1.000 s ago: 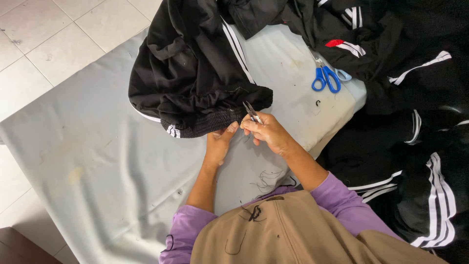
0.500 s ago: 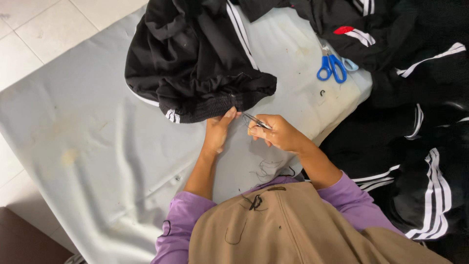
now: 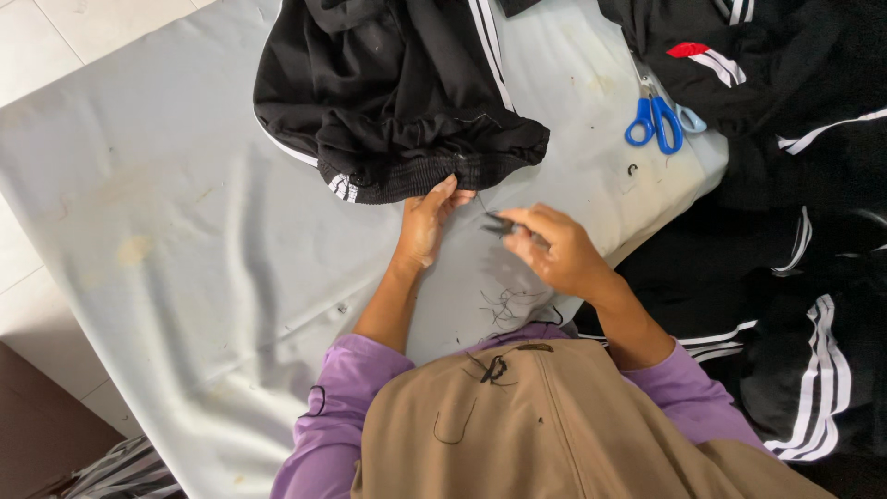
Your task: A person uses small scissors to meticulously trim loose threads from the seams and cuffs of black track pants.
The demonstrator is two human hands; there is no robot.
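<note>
I'm watching the left hand touching the black garment's waistband, the right hand pinching small snips just beside it, blue scissors lying apart on the grey cloth.

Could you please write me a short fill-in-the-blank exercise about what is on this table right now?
1. The left hand touches the waistband of the ____ garment.
2. The right hand holds a small dark ____.
3. The scissors lying on the cloth have ____ handles.
4. The person's sleeves are ____.

Missing words: black; thread snip; blue; purple
</note>
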